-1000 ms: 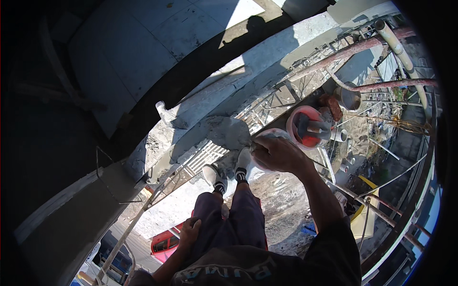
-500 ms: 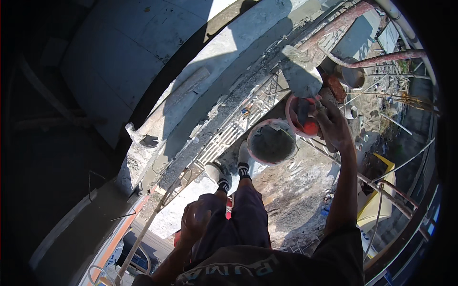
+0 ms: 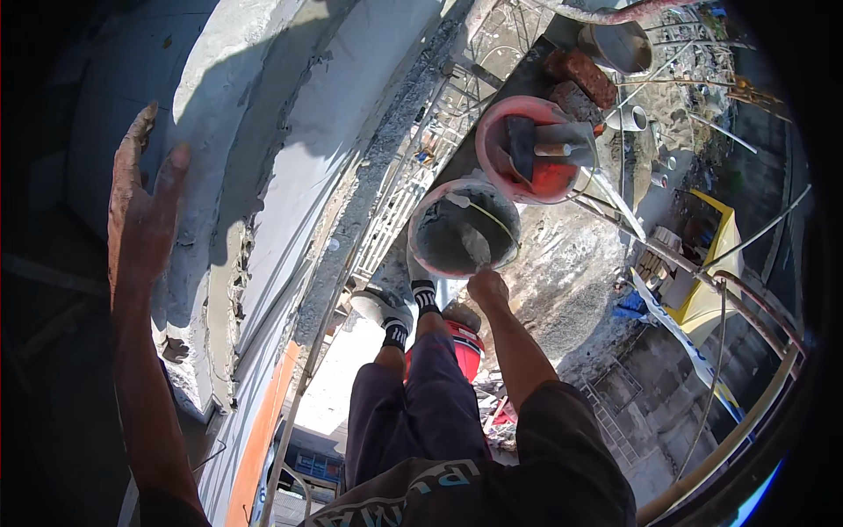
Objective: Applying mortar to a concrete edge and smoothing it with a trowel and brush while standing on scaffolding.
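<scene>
My right hand (image 3: 488,288) is closed around a small trowel, seen from above, with its handle hidden in the fist. The trowel's grey blade (image 3: 475,244) dips into a round bucket (image 3: 418,235) of wet grey mortar (image 3: 439,230). Far over to the left, my left hand (image 3: 145,215) is raised with fingers spread, holding nothing, over or beside a concrete ledge (image 3: 206,105); whether it touches is unclear. Just beyond the mortar bucket stands a red bucket (image 3: 493,132), with a dark flat piece and a grey tool with a light handle (image 3: 553,149) in or across it.
Red bricks (image 3: 587,77) and another bucket (image 3: 619,46) are at the back right. My feet (image 3: 383,307) are near a narrow metal grating (image 3: 373,255). Scaffold poles (image 3: 676,241) cross the right side above lower ground. A red container (image 3: 465,350) shows below, beside my legs.
My right hand has left the broad flat blade near the red bucket and come down to the mortar bucket with a small trowel. My left hand has swung up and left. The view has shifted.
</scene>
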